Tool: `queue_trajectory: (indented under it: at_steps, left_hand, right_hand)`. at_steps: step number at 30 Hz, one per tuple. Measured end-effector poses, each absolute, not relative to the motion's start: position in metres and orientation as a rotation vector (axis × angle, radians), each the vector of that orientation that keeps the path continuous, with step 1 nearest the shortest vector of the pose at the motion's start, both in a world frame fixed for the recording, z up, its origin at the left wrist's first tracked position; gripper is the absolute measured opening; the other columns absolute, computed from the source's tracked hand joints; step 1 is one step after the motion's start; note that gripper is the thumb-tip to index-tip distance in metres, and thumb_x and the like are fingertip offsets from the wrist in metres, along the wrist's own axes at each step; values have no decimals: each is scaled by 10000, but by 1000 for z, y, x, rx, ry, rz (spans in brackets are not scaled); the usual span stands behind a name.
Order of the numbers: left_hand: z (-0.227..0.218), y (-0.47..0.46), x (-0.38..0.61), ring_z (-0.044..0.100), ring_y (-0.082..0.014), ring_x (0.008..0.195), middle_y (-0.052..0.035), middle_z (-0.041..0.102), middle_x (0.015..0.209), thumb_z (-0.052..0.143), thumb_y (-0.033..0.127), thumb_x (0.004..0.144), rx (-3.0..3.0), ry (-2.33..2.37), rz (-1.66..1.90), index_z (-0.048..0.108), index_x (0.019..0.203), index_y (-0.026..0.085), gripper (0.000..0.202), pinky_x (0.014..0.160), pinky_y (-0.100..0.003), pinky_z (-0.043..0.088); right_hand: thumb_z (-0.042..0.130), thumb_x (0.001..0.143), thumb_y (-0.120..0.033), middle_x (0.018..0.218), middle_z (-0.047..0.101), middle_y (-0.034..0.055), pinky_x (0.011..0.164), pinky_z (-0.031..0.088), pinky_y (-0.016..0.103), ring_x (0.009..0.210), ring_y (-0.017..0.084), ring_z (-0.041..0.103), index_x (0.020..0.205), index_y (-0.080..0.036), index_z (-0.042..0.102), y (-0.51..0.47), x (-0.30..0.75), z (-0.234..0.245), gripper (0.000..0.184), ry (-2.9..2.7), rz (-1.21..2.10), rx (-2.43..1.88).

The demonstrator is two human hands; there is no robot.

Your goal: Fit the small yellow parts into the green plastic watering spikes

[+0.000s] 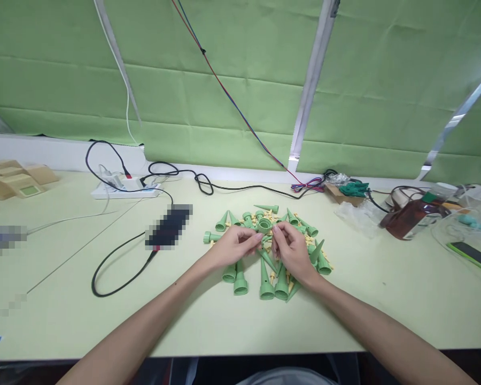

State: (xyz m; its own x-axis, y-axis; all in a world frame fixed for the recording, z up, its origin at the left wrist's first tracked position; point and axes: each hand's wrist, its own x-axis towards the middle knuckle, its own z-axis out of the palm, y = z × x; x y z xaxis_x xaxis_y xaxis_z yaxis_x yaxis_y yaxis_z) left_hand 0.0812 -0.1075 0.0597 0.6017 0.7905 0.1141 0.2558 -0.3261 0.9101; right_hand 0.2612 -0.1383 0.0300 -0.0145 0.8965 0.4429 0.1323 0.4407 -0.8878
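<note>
A pile of several green plastic cone spikes (pixel 266 278) and small yellow pieces lies on the pale green table (pixel 208 321) in front of me. Both hands meet over the pile. My left hand (pixel 234 247) and my right hand (pixel 291 248) are pinched together on one green spike (pixel 265 225), whose round open end faces up between the fingertips. Whether a small yellow piece is also between the fingers is too small to tell.
A white power strip (pixel 124 188) with black cables sits at the back left, with cardboard boxes (pixel 14 179) further left. A brown bag (pixel 411 219), clear plastic bags and a phone (pixel 473 258) lie at the right. Green fabric hangs behind the table.
</note>
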Motion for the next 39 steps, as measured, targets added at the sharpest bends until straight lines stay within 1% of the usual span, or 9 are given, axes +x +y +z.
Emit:
queue_trajectory:
  at_steps: [4,6,11,16,20,26,33,36,39]
  left_hand:
    - [57,-106,84,453,-94,450,-21,559,597,438,631,888,1603,783,658,667,769,128,566,402,-210,308]
    - [55,-104,85,476,-94,446,-31,569,596,436,655,877,1494,778,681,670,759,117,599,388,-203,311]
    - [53,-104,86,467,-80,419,-48,585,592,421,687,868,1390,771,714,642,694,102,649,372,-195,286]
    - [55,-108,84,454,-83,433,-22,533,542,467,632,882,1450,785,705,611,667,120,574,381,-193,271]
    - [59,-109,82,463,-90,455,-15,535,571,507,598,880,1471,817,704,613,729,132,501,389,-196,263]
    - [63,-108,79,458,-100,496,29,429,545,548,552,877,1546,773,686,567,763,150,418,415,-199,264]
    - [62,-108,77,392,-88,499,31,444,570,515,516,907,1707,764,682,535,770,160,381,450,-211,283]
    - [62,-108,78,370,-85,502,39,432,572,522,497,908,1772,761,695,561,822,161,350,455,-210,277]
    - [64,-109,79,386,-91,526,39,443,590,520,473,913,1832,752,717,599,900,155,328,478,-212,306]
  right_hand:
    - [463,964,-455,571,469,-44,436,413,261,446,121,469,815,-218,512,-141,262,32,283,-1467,733,-967]
    - [464,966,-432,581,471,-38,449,406,262,459,124,467,828,-216,532,-142,262,33,265,-1499,688,-971]
    - [480,963,-364,622,499,-18,503,394,266,503,126,464,848,-203,584,-141,261,33,224,-1601,590,-941]
    - [465,970,-351,626,496,-20,510,388,262,510,128,468,847,-205,568,-139,262,32,217,-1610,575,-955]
    - [460,976,-340,609,471,-31,503,376,256,494,120,455,852,-203,555,-139,261,32,207,-1627,589,-962]
    - [451,982,-331,587,454,-41,493,349,250,480,112,436,841,-203,541,-138,261,31,212,-1645,569,-965]
    - [449,983,-341,594,444,-40,504,354,249,495,117,439,847,-200,531,-136,262,30,212,-1659,536,-989]
    - [442,985,-344,596,447,-38,515,360,249,505,121,443,857,-200,536,-135,262,30,215,-1671,526,-1006]
    - [437,987,-340,593,445,-40,522,357,248,509,120,438,855,-199,536,-135,262,29,217,-1676,518,-1011]
